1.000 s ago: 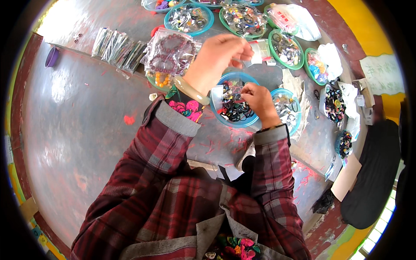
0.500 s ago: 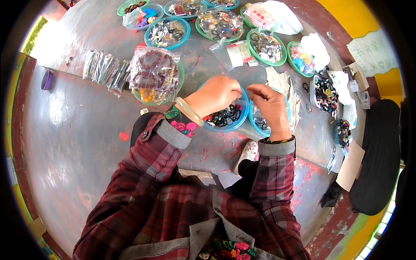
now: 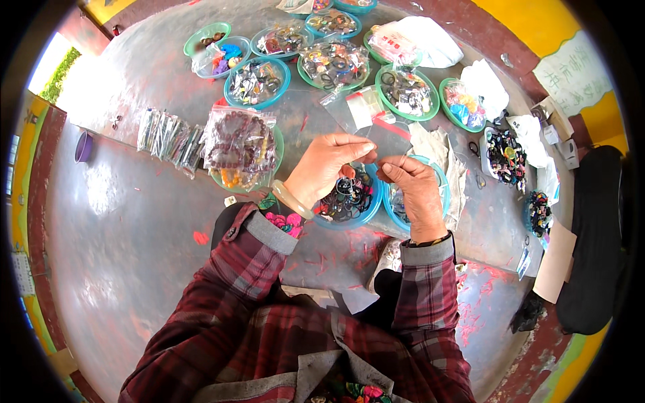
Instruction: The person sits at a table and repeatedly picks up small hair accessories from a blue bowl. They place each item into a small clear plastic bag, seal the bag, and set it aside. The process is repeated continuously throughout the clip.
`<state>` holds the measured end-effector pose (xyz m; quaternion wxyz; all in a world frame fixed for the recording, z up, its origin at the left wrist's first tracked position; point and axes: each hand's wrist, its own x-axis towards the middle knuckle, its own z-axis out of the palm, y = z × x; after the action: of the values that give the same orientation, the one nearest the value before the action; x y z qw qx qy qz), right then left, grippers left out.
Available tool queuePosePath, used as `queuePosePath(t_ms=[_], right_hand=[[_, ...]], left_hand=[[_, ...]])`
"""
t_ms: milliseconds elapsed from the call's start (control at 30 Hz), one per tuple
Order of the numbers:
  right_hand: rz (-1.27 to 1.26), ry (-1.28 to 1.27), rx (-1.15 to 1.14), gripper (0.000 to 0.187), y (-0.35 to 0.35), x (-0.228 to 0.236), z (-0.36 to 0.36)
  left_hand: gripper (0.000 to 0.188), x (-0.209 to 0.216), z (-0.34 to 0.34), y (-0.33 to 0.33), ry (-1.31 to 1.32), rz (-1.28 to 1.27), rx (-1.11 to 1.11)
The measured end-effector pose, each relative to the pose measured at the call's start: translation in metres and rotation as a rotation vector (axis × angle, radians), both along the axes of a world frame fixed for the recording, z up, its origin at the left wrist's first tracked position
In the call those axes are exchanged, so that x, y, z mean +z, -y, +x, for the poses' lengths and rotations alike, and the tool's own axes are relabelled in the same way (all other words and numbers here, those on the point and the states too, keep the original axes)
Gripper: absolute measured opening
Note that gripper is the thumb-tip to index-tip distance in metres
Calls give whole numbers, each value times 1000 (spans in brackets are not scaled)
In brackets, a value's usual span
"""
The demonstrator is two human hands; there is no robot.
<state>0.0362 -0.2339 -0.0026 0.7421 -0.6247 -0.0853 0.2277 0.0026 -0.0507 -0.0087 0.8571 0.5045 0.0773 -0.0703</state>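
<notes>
The floor [image 3: 127, 242], grey with red stains, fills most of the frame, and the whole left half and the lower left are open; a low red step edge runs from the middle left to the lower right. One dark bag [image 3: 594, 242] lies at the right rim. About ten shallow bowls stand in an arc from the upper left to the middle right: roughly six green ones [image 3: 208, 30] and four blue ones [image 3: 259, 84], all holding small beads and rings. One blue bowl [image 3: 353, 201] of dark rings sits just under the hands, with another blue bowl beside it on the right. One packet of brown beads [image 3: 238, 138] rests on a green bowl at the middle left, and one row of clear sleeves [image 3: 168, 134] lies left of it. One purple cap [image 3: 83, 146] is at the far left. The left hand [image 3: 326, 171] and the right hand [image 3: 416, 188] meet at the centre, above the blue bowl, with fingers closed in a pinch on the lower edge of one clear bag [image 3: 366, 117], which stands up between them. Half a second ago the hands were lower, down in the bowl, and no bag was lifted; now they are raised and the view is tilted more to the bowls at the top.
</notes>
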Motion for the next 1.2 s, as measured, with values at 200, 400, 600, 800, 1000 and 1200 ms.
queuePosePath(t_ms=[200,400,600,800,1000,1200], right_hand=[[-47,29,-28,12,3,6,-1],[-102,88,2,9,3,11,-2],[-107,90,38,7,1,7,-1],[-142,90,26,6,0,9,0],[-165,122,30,6,1,3,3],[-82,75,63,8,1,-3,5]], left_hand=[[21,1,0,-2,15,75,2],[23,9,-3,-4,55,170,-66],[28,9,-5,-8,36,250,-164],[25,10,-5,-8,19,240,-153],[23,7,-5,-8,13,274,-159],[22,9,-4,-6,25,342,-112]])
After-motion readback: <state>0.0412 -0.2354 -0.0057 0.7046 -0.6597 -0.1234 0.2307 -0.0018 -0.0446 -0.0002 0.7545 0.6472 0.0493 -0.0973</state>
